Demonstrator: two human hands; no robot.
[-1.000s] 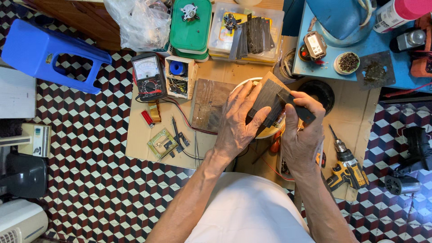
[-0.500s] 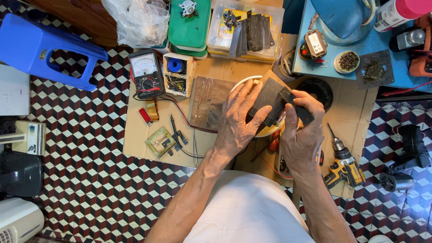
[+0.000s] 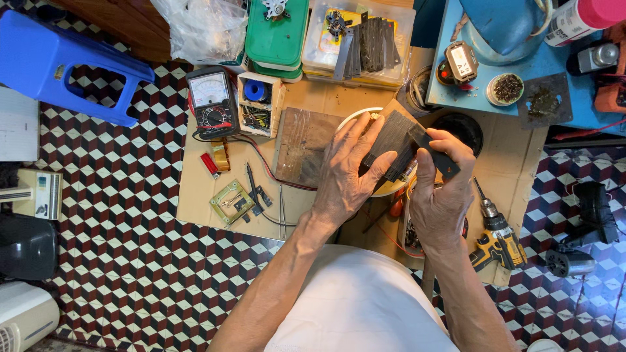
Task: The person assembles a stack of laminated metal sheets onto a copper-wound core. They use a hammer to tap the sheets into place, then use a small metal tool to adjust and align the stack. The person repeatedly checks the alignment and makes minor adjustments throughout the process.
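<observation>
Head view: left hand (image 3: 343, 175) and right hand (image 3: 438, 195) both grip a dark plate stack (image 3: 391, 140) over the white bowl (image 3: 349, 119).

Stack of thin dark plates (image 3: 391, 140): dull grey metal, matt | work surface (image 3: 313, 104): plain brown cardboard, matt | stool (image 3: 59, 65): smooth blue plastic | bag (image 3: 202, 29): clear crinkled plastic, shiny | floor (image 3: 117, 261): glossy patterned tile
</observation>
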